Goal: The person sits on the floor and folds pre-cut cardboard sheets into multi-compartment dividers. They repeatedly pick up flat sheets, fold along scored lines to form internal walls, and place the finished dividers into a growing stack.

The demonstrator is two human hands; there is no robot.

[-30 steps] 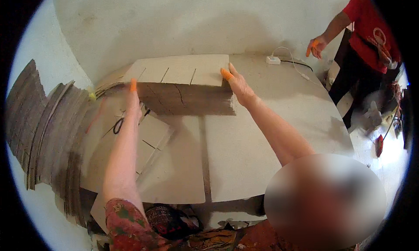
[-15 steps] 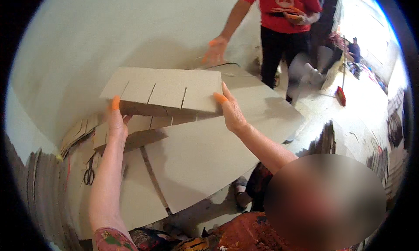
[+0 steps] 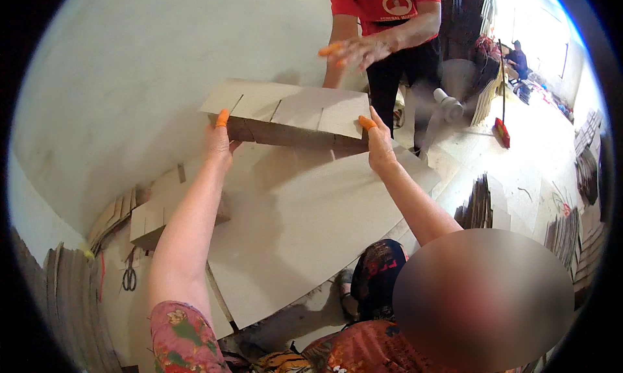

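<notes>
Between my two hands, above the table, I hold a thick stack of slotted cardboard strips [image 3: 298, 110]. My left hand [image 3: 224, 136] grips its left end, an orange cover on the thumb resting on the top strip. At the right end my right hand [image 3: 378, 136] clasps it the same way, also with an orange-covered thumb. Narrow slits run in from the stack's near edge. Another slotted cardboard stack [image 3: 152, 222] lies on the table behind my left forearm, partly hidden by it.
A person in a red shirt [image 3: 392, 3] stands across the table [image 3: 292, 223], one hand near the stack. Black scissors [image 3: 130, 279] lie at the left. Bundled cardboard [image 3: 65, 295] lines the left edge. A fan [image 3: 448, 103] and a red broom [image 3: 501, 133] stand at the right.
My hands have carried the stack right and farther away, off the stack left on the table. The person opposite has moved left, reaching one arm down behind the stack and the other hand across.
</notes>
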